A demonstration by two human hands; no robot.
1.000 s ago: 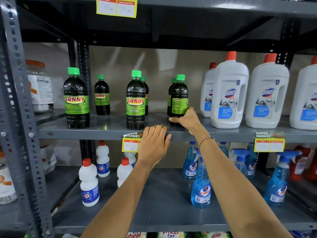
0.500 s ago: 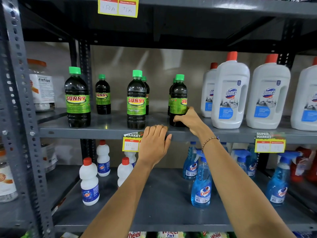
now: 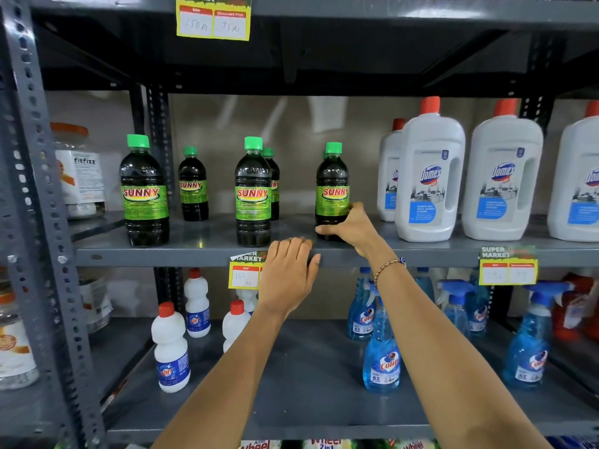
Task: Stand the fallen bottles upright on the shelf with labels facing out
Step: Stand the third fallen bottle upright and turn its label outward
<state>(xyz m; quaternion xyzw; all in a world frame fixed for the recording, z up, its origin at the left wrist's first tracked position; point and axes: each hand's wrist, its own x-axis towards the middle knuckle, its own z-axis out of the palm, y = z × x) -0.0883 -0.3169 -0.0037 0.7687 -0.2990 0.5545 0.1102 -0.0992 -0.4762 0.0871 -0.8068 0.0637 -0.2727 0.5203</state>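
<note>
— Two hands are up at the grey shelf [image 3: 194,252]. What stands on it?

— Biggest first: white Domex jugs [image 3: 431,176] to the right of the right hand [image 3: 351,228], all upright. Left of those fingers, Sunny bottles with green caps stand in pairs: a front-left bottle [image 3: 144,192] with a small one [image 3: 193,186] behind it, then a middle bottle [image 3: 252,194] with another half hidden behind.

— And the one being held?

— The right bottle [image 3: 332,189] stands upright near the shelf's front edge, its Sunny label facing out. The right hand wraps its lower part, thumb across the front, fingers [image 3: 353,207] curled round the right side, closed on it.

— The left hand [image 3: 288,277]?

— Flat against the shelf's front edge, just below and left of that bottle, fingers [image 3: 285,246] together and hooked over the lip, holding no bottle. It partly covers a yellow price tag [image 3: 244,275].

— Anything on the wrist?

— A bead bracelet [image 3: 387,265] on the right one.
</note>
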